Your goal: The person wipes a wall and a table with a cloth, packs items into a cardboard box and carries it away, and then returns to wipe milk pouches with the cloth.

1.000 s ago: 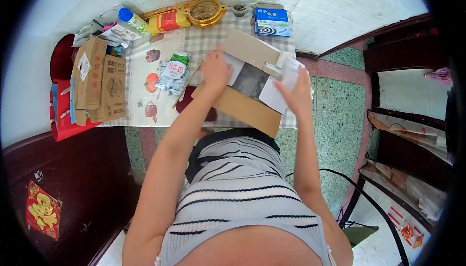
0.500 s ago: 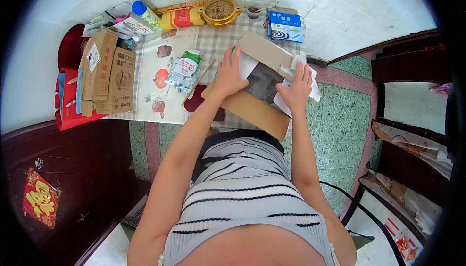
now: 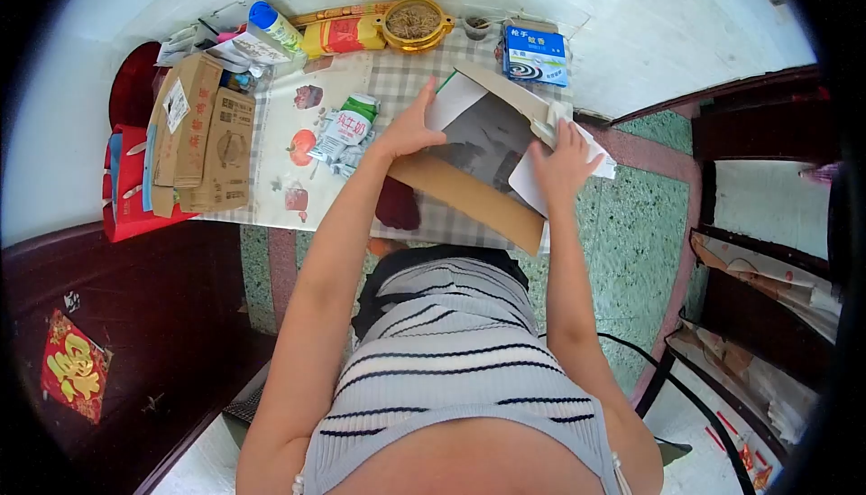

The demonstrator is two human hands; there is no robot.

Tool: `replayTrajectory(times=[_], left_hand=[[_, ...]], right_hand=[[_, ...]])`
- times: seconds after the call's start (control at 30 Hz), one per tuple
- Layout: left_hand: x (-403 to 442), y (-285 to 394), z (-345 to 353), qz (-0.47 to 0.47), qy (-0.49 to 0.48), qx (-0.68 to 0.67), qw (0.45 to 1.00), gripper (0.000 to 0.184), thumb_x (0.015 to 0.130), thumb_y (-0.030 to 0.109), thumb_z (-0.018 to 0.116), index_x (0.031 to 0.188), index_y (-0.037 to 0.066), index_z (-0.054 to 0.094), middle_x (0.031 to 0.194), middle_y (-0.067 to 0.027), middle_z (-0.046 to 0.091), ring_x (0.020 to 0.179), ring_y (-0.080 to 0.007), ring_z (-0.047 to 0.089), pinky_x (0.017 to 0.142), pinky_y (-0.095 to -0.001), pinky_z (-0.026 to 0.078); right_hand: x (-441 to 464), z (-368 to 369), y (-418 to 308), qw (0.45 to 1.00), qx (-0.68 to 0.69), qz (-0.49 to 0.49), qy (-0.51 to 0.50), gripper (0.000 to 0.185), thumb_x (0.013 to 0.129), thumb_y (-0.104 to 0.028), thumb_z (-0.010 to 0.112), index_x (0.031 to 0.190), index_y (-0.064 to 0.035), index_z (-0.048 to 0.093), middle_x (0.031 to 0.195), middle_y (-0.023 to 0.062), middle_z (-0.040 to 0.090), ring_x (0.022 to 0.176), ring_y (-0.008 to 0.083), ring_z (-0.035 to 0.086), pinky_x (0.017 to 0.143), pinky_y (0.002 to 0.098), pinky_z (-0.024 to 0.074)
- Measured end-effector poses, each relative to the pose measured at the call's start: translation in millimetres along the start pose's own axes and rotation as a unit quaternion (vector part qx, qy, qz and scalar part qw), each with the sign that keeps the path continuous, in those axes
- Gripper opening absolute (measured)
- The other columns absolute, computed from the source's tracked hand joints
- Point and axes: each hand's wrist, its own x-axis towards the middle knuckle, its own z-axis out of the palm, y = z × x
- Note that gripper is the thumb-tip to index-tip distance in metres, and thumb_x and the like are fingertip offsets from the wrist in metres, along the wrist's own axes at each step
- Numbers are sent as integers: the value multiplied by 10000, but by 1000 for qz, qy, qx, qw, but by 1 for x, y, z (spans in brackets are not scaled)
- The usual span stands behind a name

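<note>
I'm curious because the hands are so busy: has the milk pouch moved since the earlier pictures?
No, not visibly: the milk pouch lies just right of the tomato print on the tablecloth, as before.

A home, by the checked tablecloth, milk packet, red-and-gold decoration and speckled floor.

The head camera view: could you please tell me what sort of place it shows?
Probably a room in a home, though I cannot be certain. A grey-and-white checked tablecloth, a round gold-coloured two-handled bowl and a red-and-gold diamond-shaped decoration on a dark brown panel suggest it.
</note>
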Motion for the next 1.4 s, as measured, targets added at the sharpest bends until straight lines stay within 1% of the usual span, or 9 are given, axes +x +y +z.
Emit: replayTrajectory(times=[0.23, 0.4, 0.47, 0.53, 0.8, 0.9, 1.23, 1.33, 1.4], left_hand=[[-2, -14, -8, -29, -20, -190, 981, 920, 711, 122, 608, 1472, 76, 93, 1443, -244, 296, 1352, -286, 296, 1067, -325, 267], [-7, -3, -10, -54, -5, -262, 963, 812, 756, 114, 580, 1461, 82, 178, 1442, -230, 303, 1350, -285, 297, 1072, -340, 266], [-4, -2, -3, -23, -8, -195, 980, 751, 778, 101, 558, 1449, 73, 221, 1435, -228, 316, 1345, -285, 307, 1073, -340, 270], [-1, -4, -1, -27, -1, -222, 975, 728, 783, 97, 555, 1440, 67, 244, 1426, -228, 330, 1339, -283, 318, 1072, -340, 275], [-6, -1, 6, -22, 59, -154, 986, 533, 817, 168, 527, 1327, 37, 446, 1308, -194, 499, 1232, -282, 467, 1004, -341, 370], [-11, 13, 3, -27, 105, -40, 993, 475, 829, 209, 506, 1265, 19, 505, 1176, -190, 592, 1114, -298, 558, 933, -343, 421], [-18, 17, 0, -48, 145, 3, 988, 454, 845, 278, 502, 1190, -14, 540, 1109, -208, 605, 1045, -315, 575, 899, -352, 426], [-19, 17, 17, 12, 255, 171, 952, 426, 831, 273, 555, 1124, -35, 564, 1021, -201, 605, 988, -329, 567, 890, -383, 423], [-21, 29, 35, 75, 355, 338, 868, 399, 822, 268, 573, 1091, -26, 573, 944, -194, 606, 933, -352, 566, 864, -410, 432]], right_hand=[[54, -19, 40, 990, -4, -137, -7, 561, 661, -446, 739, 1061, -63, 648, 821, 157, 671, 816, 300, 648, 902, 391, 433], [99, -47, 42, 956, 211, 21, -201, 545, 648, -485, 771, 909, -17, 673, 621, 164, 629, 613, 316, 633, 584, 366, 484], [96, -52, 34, 946, 198, 44, -253, 622, 628, -471, 782, 1035, -23, 636, 859, 198, 653, 833, 301, 638, 736, 389, 477], [75, -53, 20, 962, -70, -79, 253, 702, 635, -385, 785, 1197, -41, 543, 1191, 220, 536, 1119, 328, 509, 908, 450, 389], [-38, -4, -24, 923, 153, -350, -45, 306, 739, -124, 657, 1040, -79, 622, 1054, 68, 606, 1119, 237, 512, 1070, 487, 260], [-41, -17, -11, 933, 137, -318, -99, 196, 767, -173, 648, 609, -63, 613, 711, 48, 587, 968, 207, 555, 1051, 494, 285], [-68, -87, 38, 949, 224, -179, 129, 160, 716, -102, 694, 845, -44, 621, 970, 120, 613, 933, 248, 565, 976, 434, 371], [-79, -87, 35, 930, 316, 76, 174, 244, 810, -114, 617, 1042, -41, 602, 1125, 123, 585, 1064, 237, 547, 910, 391, 422], [-83, -71, 62, 756, 566, 321, -77, 243, 857, -165, 538, 1027, 1, 593, 971, 119, 609, 873, 203, 562, 759, 330, 446]])
